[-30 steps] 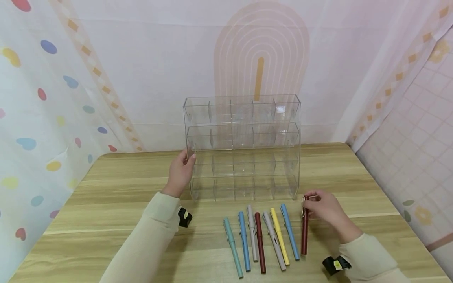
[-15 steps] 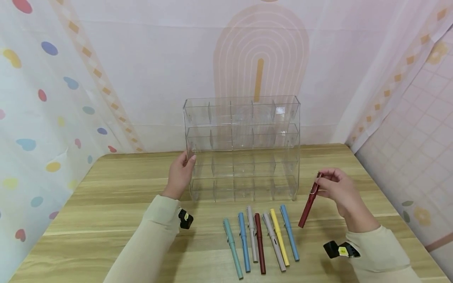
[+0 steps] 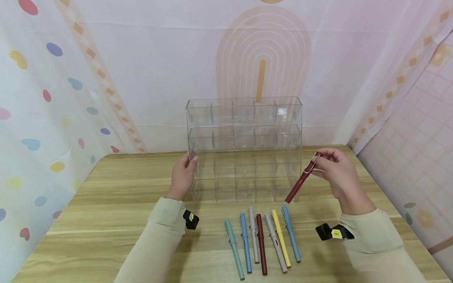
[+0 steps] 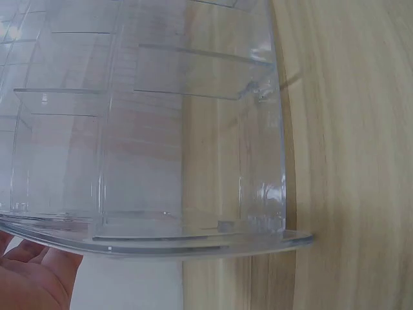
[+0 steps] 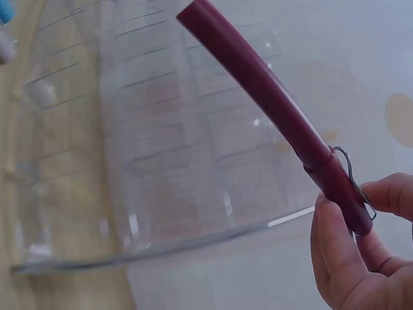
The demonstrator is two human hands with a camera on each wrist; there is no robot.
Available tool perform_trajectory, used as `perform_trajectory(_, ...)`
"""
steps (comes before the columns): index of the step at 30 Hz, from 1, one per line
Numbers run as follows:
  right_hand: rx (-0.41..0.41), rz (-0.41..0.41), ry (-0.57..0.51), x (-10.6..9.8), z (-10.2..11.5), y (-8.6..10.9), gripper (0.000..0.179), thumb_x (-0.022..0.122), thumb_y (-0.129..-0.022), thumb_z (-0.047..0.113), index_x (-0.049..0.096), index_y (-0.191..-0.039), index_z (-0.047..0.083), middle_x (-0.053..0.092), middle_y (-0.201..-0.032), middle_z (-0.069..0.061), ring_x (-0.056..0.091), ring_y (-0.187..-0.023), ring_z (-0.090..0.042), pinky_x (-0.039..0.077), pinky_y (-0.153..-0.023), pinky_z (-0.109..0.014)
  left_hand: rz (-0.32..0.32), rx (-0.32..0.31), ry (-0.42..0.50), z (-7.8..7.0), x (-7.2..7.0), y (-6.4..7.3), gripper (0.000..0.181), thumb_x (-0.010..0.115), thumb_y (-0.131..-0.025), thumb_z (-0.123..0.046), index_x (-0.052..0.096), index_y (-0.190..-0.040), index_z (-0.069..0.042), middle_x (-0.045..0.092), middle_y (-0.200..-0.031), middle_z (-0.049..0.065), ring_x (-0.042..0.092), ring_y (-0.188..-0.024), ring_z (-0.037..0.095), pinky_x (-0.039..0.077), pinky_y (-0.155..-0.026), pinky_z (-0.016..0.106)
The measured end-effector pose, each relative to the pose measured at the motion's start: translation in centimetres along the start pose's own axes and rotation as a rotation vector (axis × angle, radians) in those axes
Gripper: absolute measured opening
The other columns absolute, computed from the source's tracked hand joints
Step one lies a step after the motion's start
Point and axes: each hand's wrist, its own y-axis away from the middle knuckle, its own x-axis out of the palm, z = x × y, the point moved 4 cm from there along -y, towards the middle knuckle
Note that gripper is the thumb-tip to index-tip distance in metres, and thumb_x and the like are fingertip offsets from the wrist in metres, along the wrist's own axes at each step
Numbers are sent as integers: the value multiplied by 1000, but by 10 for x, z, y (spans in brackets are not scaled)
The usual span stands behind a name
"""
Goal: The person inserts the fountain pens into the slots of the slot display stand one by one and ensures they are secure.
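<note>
A clear plastic rack (image 3: 245,150) with tiers of small compartments stands upright on the table. My left hand (image 3: 182,177) holds its left side edge, thumb in front and fingers partly hidden behind the panel. In the left wrist view, that hand (image 4: 35,281) shows only at the lower left corner, against the side panel. Between thumb and fingers, my right hand (image 3: 342,177) pinches a dark red pen (image 3: 300,184) by its clipped cap end. The pen is in the air, tilted, its other end pointing down-left in front of the rack's lower right corner.
In front of the rack, a row of pens lies on the wooden table (image 3: 116,220): a teal pen (image 3: 233,248), blue ones, grey ones, another dark red pen (image 3: 261,243) and a yellow pen (image 3: 281,237). A patterned curtain (image 3: 166,70) hangs behind the table.
My right hand has lifted the dark red pen from the table beside the row, tilted it and brought it up toward the rack's right side. The left hand stays on the rack.
</note>
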Motion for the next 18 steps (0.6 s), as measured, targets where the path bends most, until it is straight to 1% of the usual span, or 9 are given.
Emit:
perform_trajectory(4,-49,0,-109,12,14,-8,11,60,-91,-1,55,-97,7,53,-85,1,62,-71,-7,56,-66,-21,6,-22,22,2,1,0,48,41,-105,-27,36,-149,-8,42,-147,17,40,-134,33,35,-108,47)
perform_trajectory(8,-81,-17,-203,24,27,-16,13,61,-90,-3,53,-97,6,54,-86,-1,64,-70,-9,55,-65,-21,12,-43,15,5,2,-1,48,41,-105,-27,35,-150,-10,43,-147,17,42,-132,33,36,-107,48)
perform_trajectory(13,-99,-70,-238,40,45,-27,16,61,-90,-3,50,-99,6,49,-92,-4,65,-72,-9,55,-65,-21,11,-47,6,7,3,-1,48,41,-105,-27,36,-150,-10,45,-145,17,45,-130,33,38,-105,48)
perform_trajectory(18,-125,-109,-252,53,61,-36,18,62,-90,-3,51,-100,8,47,-94,-6,66,-74,-10,56,-66,-21,1,-36,15,6,3,0,47,41,-105,-28,37,-149,-10,46,-145,17,44,-130,33,38,-106,49)
